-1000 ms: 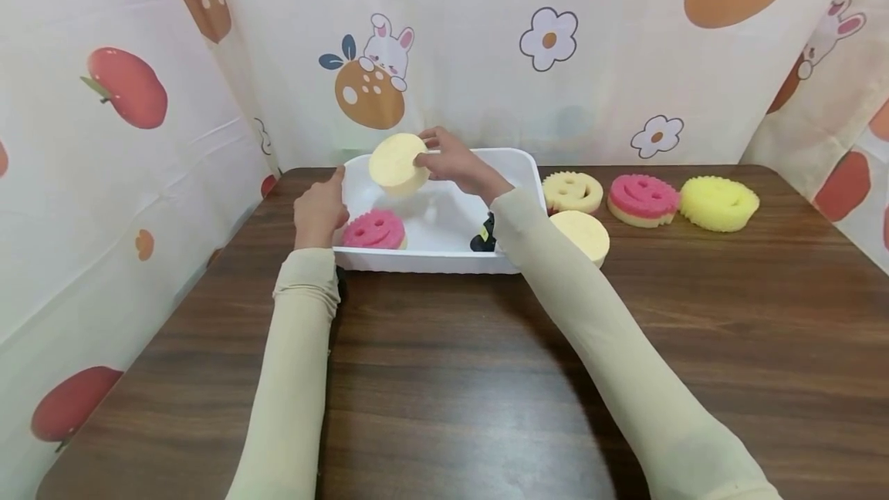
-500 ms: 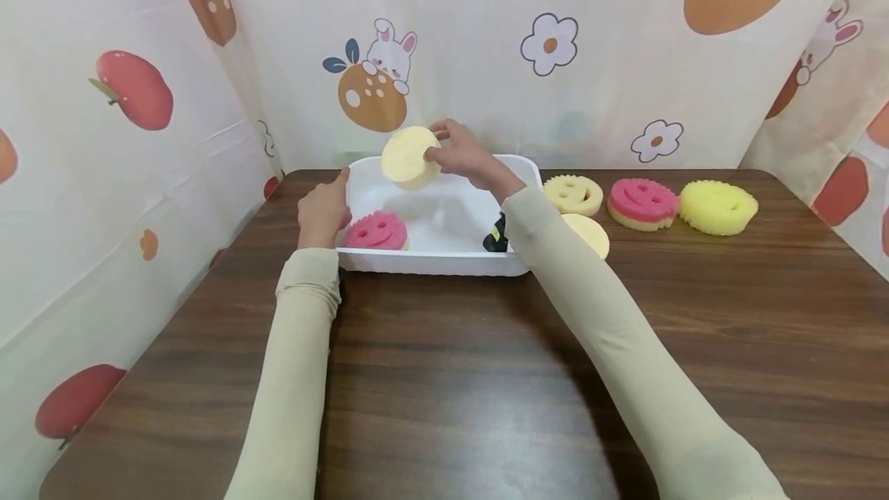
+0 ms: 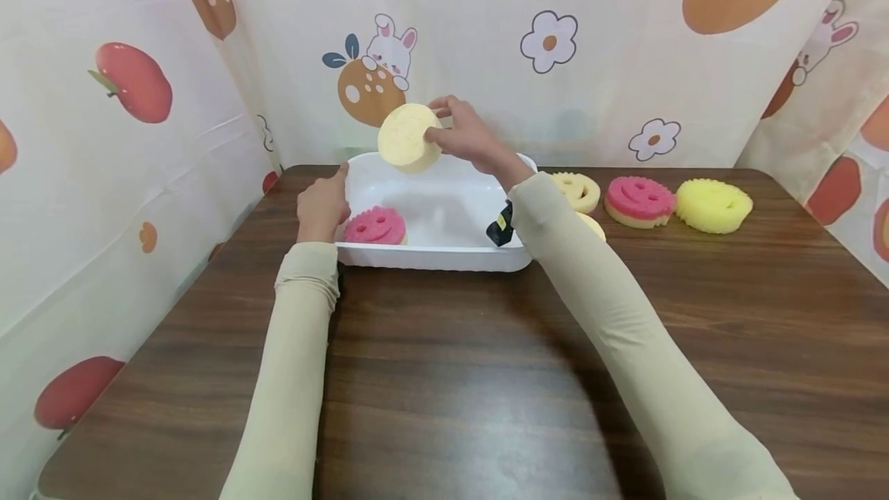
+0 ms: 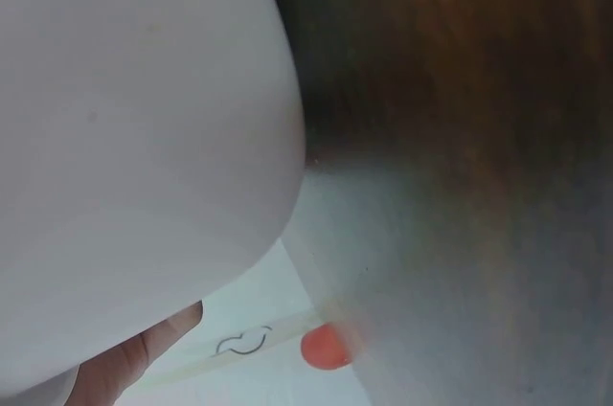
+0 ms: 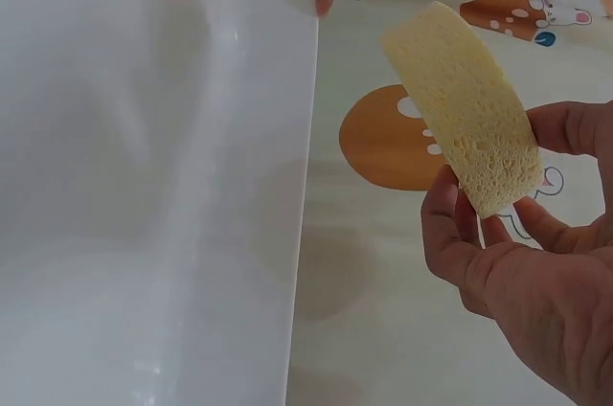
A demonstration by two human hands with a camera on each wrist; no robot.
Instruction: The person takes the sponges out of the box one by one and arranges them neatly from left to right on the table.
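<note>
High over the back of a white plastic tray [image 3: 430, 259], my right hand [image 3: 468, 133] pinches a thick, round, pale yellow sponge [image 3: 406, 137] by its edge. Thumb and fingers press on opposite faces of it, as the right wrist view shows. My left hand [image 3: 322, 205] grips the tray's left rim, its index finger lying along the edge; in the left wrist view the tray's wall [image 4: 144, 138] covers most of the hand. Inside the tray at the left lies a pink smiley sponge [image 3: 375, 227] with a pale yellow underside.
Right of the tray on the brown table [image 3: 444, 376] sit a pale yellow smiley sponge [image 3: 578, 190], a pink one [image 3: 640, 201] and a bright yellow one [image 3: 714, 205]. Another round sponge [image 3: 593, 225] is partly behind my right sleeve. A printed curtain [image 3: 479, 37] stands behind.
My right hand has lifted the round sponge higher and slightly to the right, above the tray's back. The left hand stays on the rim.
</note>
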